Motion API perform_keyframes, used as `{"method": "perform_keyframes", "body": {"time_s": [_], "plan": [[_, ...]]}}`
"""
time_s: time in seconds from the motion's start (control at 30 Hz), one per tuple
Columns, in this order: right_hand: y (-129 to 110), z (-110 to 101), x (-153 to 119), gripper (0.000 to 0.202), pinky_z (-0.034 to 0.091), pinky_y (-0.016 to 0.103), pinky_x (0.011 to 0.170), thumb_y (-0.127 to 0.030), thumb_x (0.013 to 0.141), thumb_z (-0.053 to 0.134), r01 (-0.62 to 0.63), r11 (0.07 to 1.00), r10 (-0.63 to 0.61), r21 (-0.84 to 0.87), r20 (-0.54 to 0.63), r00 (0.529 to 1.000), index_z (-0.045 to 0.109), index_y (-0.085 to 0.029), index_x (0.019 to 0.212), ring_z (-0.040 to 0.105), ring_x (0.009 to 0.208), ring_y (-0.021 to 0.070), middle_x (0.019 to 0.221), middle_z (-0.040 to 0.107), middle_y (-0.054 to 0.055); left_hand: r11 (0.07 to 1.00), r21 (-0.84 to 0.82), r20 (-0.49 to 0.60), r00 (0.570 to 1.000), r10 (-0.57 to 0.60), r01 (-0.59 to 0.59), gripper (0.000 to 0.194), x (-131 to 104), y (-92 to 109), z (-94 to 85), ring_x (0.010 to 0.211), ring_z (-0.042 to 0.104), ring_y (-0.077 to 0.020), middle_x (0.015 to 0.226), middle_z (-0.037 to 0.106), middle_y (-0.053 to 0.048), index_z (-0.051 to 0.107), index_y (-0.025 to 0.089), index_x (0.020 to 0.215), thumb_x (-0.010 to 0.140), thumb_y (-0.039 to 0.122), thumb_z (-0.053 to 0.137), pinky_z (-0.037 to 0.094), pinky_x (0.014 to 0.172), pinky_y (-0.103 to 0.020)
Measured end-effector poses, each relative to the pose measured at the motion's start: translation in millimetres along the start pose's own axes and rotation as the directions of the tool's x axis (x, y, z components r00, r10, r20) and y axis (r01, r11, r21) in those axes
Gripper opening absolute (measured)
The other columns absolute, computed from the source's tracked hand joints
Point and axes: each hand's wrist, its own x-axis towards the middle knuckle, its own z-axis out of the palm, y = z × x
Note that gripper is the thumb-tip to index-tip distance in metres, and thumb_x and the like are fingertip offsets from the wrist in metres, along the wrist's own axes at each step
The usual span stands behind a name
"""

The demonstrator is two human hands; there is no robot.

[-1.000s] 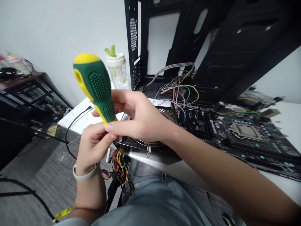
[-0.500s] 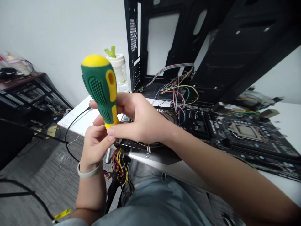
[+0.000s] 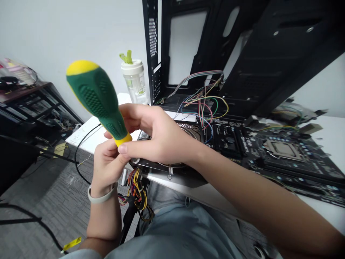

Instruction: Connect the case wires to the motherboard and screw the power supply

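A green and yellow screwdriver point(image 3: 98, 99) slants up to the left, its yellow neck pinched in my right hand point(image 3: 161, 138). The shaft and tip are hidden behind my fingers. Close under the neck, my left hand point(image 3: 109, 163) has its fingers curled at the near left corner of the power supply point(image 3: 151, 163); what they hold is hidden. A bundle of coloured cables point(image 3: 138, 190) hangs from that corner over the table edge. My right hand partly covers the power supply's round fan grille.
A black computer case point(image 3: 215, 46) stands behind, thin coloured wires point(image 3: 202, 104) trailing from it. On the right lies a motherboard point(image 3: 285, 154). A lidded bottle point(image 3: 134, 81) stands at the back, and a black cable point(image 3: 81, 144) crosses the table's left edge.
The screwdriver handle has tipped further left and turned, now showing its green side. My right hand has shifted slightly with it. My left hand has stayed almost in place.
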Motion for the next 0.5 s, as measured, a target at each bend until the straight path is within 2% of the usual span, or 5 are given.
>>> {"method": "perform_keyframes", "body": {"time_s": [0.23,0.5], "plan": [[-1.1,0.4,-0.6,0.040,0.052,0.028,0.085,-0.011,0.071,0.060,-0.039,0.999,0.039,-0.005,-0.001,0.999,0.060,-0.011,0.111,0.063,0.094,0.0151,0.095,0.064,0.003,0.995,-0.052,0.019,0.997,-0.081,0.082,0.031,-1.5,-9.2,0.1,0.051,0.058,-0.0141,0.062,0.066,-0.004,0.069,0.014,0.073,0.080,0.045,0.073,0.046,0.047,-0.024],[-1.7,-0.1,1.2,0.041,0.052,0.025,0.086,-0.006,0.069,0.059,-0.047,0.998,0.046,0.035,0.006,0.999,0.062,-0.013,0.109,0.063,0.094,0.0135,0.097,0.066,0.003,0.977,-0.204,0.116,0.992,-0.043,0.066,0.017,-3.2,-15.5,-4.9,0.056,0.062,-0.0141,0.070,0.070,-0.004,0.072,0.016,0.082,0.087,0.033,0.068,0.049,0.054,-0.025]]}}
